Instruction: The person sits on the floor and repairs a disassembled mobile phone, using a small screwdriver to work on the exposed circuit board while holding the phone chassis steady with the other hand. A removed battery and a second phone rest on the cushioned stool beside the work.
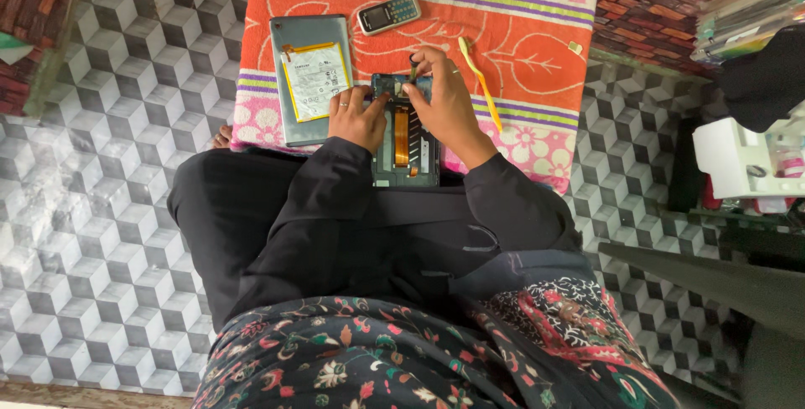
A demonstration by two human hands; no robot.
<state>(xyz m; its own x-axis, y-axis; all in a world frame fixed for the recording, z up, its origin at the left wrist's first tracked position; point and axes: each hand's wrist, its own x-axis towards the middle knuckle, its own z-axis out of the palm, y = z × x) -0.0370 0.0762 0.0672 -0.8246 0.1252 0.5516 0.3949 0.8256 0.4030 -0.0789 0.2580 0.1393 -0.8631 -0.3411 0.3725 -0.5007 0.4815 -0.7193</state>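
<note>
The opened dark tablet body with an orange ribbon cable down its middle [406,145] lies at the near edge of the orange and pink flowered cloth [520,32], partly over the person's lap. The left hand [359,116] rests on its left side, fingers curled together against the frame. The right hand [444,95] presses on its top edge, fingers pinched on a small dark tool [412,64]. Just left lies a grey back cover with a white battery [312,78]. A yellow plastic pry tool [480,82] lies just right; a small keypad phone [388,13] sits beyond.
</note>
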